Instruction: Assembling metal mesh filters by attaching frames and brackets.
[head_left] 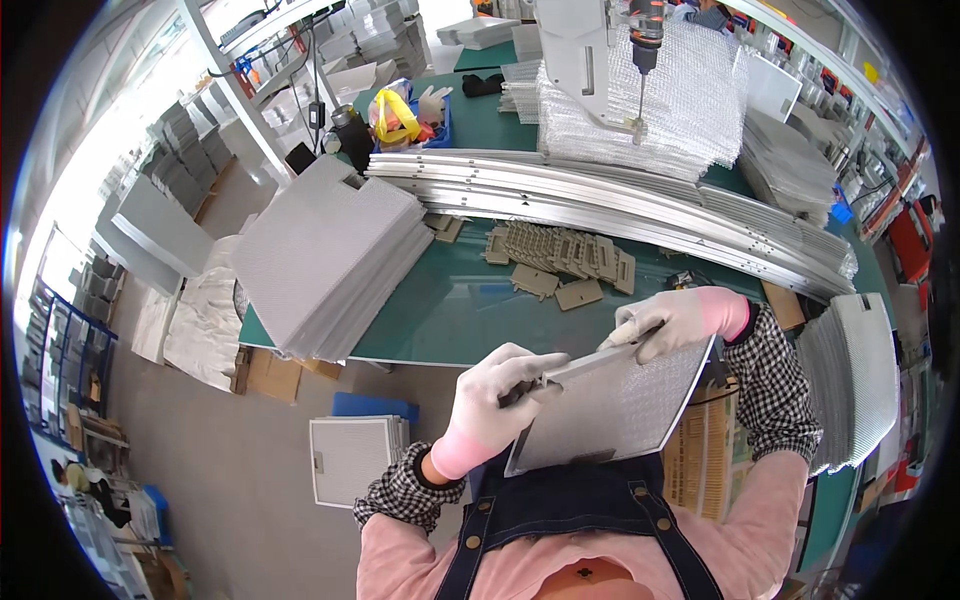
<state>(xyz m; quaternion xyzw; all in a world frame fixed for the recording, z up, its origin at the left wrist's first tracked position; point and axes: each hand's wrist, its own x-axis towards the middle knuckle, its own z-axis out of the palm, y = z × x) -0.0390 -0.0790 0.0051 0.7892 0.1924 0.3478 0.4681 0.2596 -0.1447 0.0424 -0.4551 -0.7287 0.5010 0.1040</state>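
A worker in white gloves with pink cuffs, checkered oversleeves and a dark apron [565, 508] holds a framed mesh panel [610, 405] at the near edge of a green-topped desk [440, 315]. The panel is tilted, its near edge against the worker's apron and its far edge raised toward the desk. The left hand [492, 405] curls its fingers in, pinching the panel's frame by the far left corner; a small dark object shows among those fingers, too hidden to identify. The right hand [682, 322] pinches the far frame edge toward its right end, fingers bent over the rim.

Just beyond the hands, beige plastic plates [560, 252] lie on the desk, many overlapped in a row, a few loose on the near side. Farther back, long silvery metal strips [610, 200] stretch from left to right. A stack of pale mesh sheets [325, 255] leans across the desk's left end, and another pile of mesh sheets [853, 375] stands at right. On the far side, a power drill [646, 45] points its bit down in front of bubble wrap [695, 100], while a yellow bag [395, 115] sits in a blue bin [444, 130] at far left. On the floor at left, framed panels [352, 462] rest beside a blue object [375, 406].
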